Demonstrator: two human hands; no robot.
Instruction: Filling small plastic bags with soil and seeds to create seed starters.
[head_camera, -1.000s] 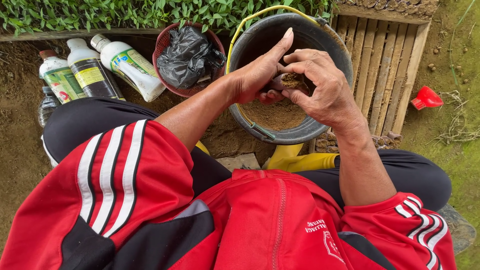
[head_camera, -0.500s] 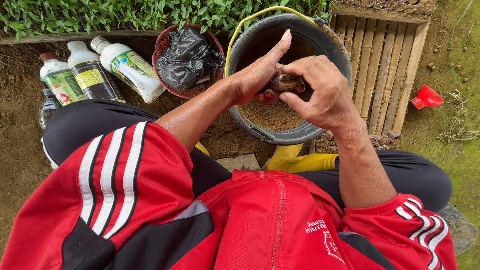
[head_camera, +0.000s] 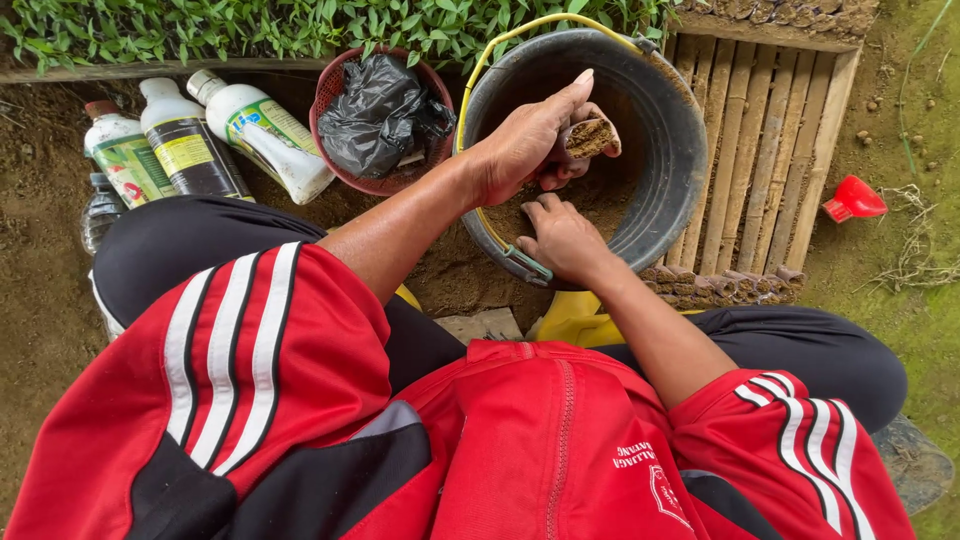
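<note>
Presently, left hand (head_camera: 520, 140): closed around a soil-filled seedling tube (head_camera: 590, 138), held over the bucket (head_camera: 660, 200).
Right hand (head_camera: 562, 238): cupped, pressed into the bucket's soil (head_camera: 600, 200); contents unclear.
Risk: soil could be spilled if the tube is tilted.

matt grey plastic bucket (head_camera: 665, 150), crumbly brown soil (head_camera: 600, 200), rough slatted bamboo tray (head_camera: 770, 130), glossy black plastic bag (head_camera: 375, 110)

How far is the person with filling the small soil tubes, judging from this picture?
Done: a row of filled tubes lies by the slatted tray. In hand: the left hand holds one small tube, soil showing at its open end, over the bucket; the right hand reaches into the soil inside. Left: much of the tray is bare, and soil remains in the bucket.
</note>
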